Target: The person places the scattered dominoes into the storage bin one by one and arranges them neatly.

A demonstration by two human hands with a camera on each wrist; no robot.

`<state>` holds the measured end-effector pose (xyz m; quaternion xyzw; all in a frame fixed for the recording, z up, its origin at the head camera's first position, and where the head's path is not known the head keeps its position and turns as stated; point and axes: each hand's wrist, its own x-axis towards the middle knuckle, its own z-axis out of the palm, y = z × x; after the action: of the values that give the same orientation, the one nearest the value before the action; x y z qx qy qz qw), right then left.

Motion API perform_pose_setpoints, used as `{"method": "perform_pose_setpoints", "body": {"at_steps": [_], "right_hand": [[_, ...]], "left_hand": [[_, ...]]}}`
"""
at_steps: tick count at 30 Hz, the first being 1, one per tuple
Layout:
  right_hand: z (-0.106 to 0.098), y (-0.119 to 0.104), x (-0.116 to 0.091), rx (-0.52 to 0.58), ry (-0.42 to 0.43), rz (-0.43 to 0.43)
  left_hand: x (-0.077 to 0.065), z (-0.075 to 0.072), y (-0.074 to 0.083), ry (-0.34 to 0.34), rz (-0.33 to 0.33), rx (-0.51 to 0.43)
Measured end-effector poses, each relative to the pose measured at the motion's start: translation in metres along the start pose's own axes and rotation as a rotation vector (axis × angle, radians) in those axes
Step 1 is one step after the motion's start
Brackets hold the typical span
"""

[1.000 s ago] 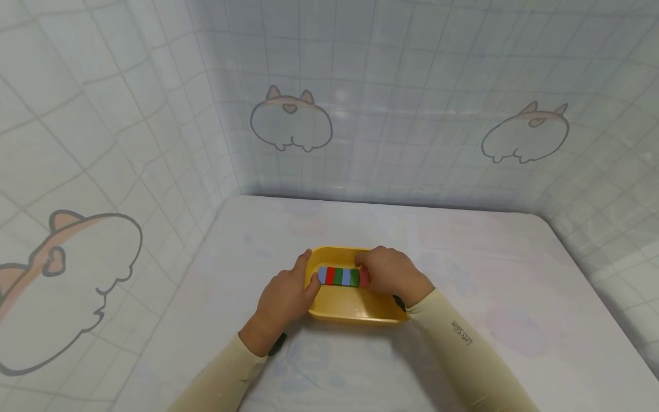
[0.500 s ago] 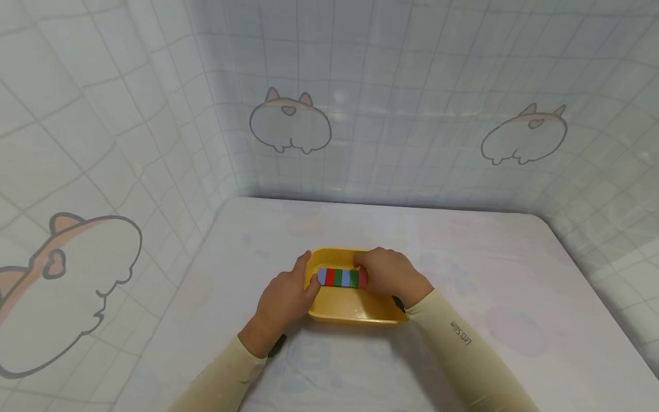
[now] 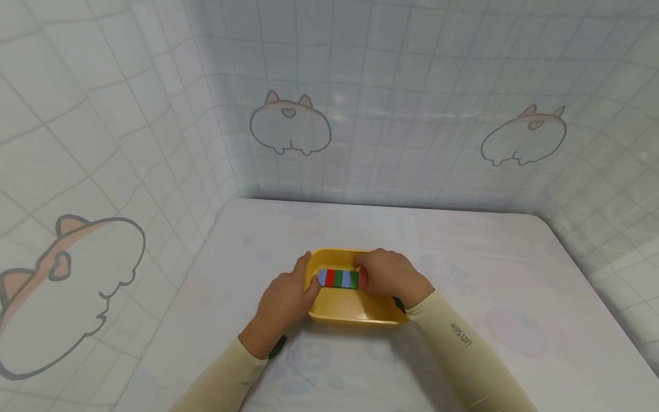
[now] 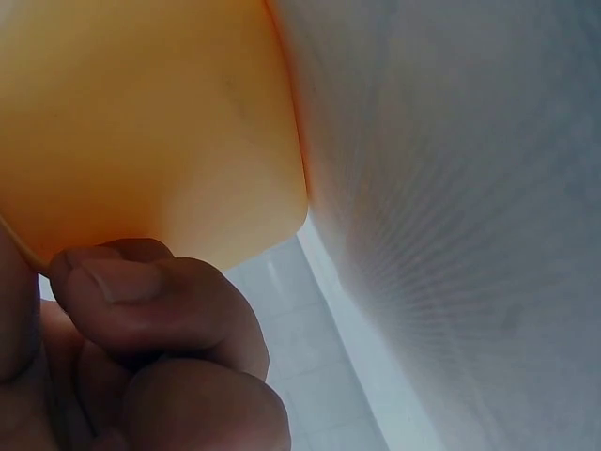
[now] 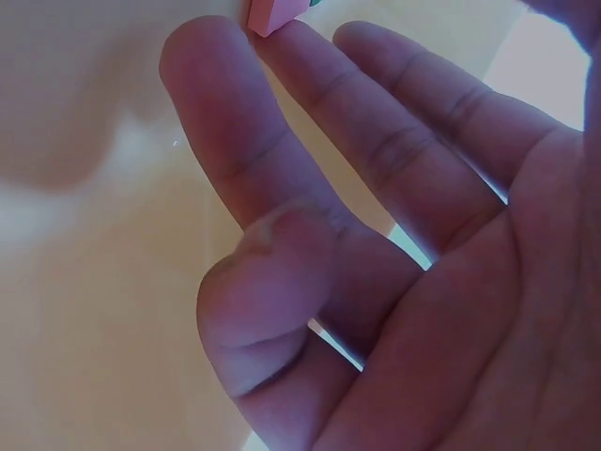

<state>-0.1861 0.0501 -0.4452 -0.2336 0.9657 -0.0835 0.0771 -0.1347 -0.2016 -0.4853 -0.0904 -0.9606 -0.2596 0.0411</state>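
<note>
A shallow yellow plastic tray point(image 3: 355, 309) stands on the table, with a row of small coloured blocks point(image 3: 337, 278) in it. Blue, red, green, blue, green and a pinkish red follow each other, side by side. My left hand point(image 3: 283, 298) grips the tray's left side, its thumb inside at the blue end of the row. From the left wrist, its curled fingers point(image 4: 169, 310) show against the outer wall. My right hand point(image 3: 388, 274) reaches over the tray's right side, fingertips at the row's right end. In the right wrist view its fingers stretch towards the pink block point(image 5: 274, 14), overlapping its corner.
A pale cloth point(image 3: 463, 252) with faint prints covers the table. White gridded sheets point(image 3: 401, 114) with animal drawings enclose it at the back and on both sides. Beige sleeves point(image 3: 458, 343) cover my forearms.
Both hands, the tray and the block row stay nearly still. The whole head view shifts slightly downward in the picture.
</note>
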Motion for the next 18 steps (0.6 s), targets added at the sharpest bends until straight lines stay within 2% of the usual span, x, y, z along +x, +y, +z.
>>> {"method": "perform_pose_setpoints", "body": {"at_steps": [6, 13, 18], "right_hand": [[-0.003, 0.002, -0.002, 0.03, -0.02, -0.009], [-0.013, 0.004, -0.004, 0.089, -0.095, -0.01], [-0.02, 0.005, -0.01, 0.107, -0.117, -0.017]], "left_hand": [[0.0, 0.001, 0.0, -0.006, -0.005, 0.011], [0.001, 0.004, -0.003, 0.012, 0.014, 0.03], [0.004, 0.004, -0.006, 0.003, 0.006, 0.03]]}}
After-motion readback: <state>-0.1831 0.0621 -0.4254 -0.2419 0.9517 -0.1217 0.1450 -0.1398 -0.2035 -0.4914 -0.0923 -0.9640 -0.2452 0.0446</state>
